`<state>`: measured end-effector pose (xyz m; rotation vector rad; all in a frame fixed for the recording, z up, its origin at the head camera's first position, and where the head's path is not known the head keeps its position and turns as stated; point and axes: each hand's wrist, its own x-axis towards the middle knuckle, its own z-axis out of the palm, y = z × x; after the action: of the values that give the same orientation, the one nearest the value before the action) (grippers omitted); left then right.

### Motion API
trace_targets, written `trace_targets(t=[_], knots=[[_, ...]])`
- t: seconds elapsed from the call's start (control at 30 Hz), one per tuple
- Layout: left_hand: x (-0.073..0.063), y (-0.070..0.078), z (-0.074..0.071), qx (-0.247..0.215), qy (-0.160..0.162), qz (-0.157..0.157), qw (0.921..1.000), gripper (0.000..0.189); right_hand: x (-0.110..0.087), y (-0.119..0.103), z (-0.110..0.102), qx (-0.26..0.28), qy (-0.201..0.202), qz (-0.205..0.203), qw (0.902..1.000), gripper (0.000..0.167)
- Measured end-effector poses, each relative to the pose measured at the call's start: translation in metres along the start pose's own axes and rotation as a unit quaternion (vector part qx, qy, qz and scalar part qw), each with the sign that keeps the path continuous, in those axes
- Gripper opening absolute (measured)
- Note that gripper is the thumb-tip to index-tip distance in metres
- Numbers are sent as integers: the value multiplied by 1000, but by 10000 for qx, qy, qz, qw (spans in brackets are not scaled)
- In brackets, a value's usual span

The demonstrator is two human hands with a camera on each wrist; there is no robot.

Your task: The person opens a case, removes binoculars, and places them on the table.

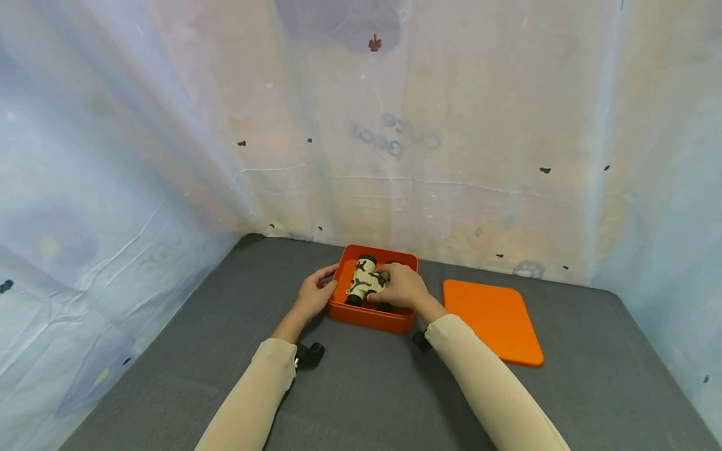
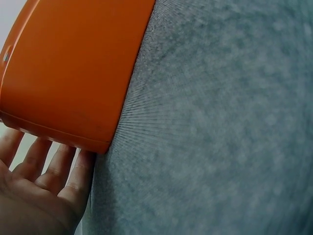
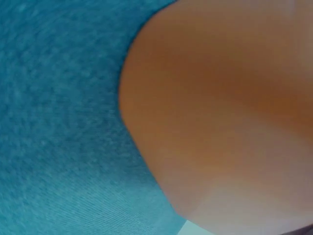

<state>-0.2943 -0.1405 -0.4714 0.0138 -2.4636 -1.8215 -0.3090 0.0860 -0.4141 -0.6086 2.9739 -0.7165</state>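
In the head view, camouflage-patterned binoculars with black ends lie inside an open orange box. My right hand reaches in from the right and grips them, thumb and fingers around the right barrel, which it partly hides. At the box's left side is my left hand, its fingers touching the outer wall. The left wrist view shows those fingers extended against the box wall, their tips hidden behind it. A blurred close surface of the right hand or wrist fills much of the right wrist view.
An orange lid lies flat on the grey cloth-covered table, to the right of the box. A patterned curtain hangs along the table's back edge and both sides. Black straps and mounts sit at the wrists.
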Motion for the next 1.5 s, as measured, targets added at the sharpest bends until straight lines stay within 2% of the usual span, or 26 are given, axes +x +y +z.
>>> trace_targets(t=[0.73,1.2,1.5], knots=[[-2,-5,-1,-236,-107,80,9996,41,-12,-10,-23,-30,48,-158,9999,69],[-1,-2,-1,-131,-216,-137,9996,43,-20,-10,-40,-60,126,-311,9994,71],[-2,-2,-1,-189,-157,113,9996,42,-29,-13,-48,-42,197,-390,9990,71]])
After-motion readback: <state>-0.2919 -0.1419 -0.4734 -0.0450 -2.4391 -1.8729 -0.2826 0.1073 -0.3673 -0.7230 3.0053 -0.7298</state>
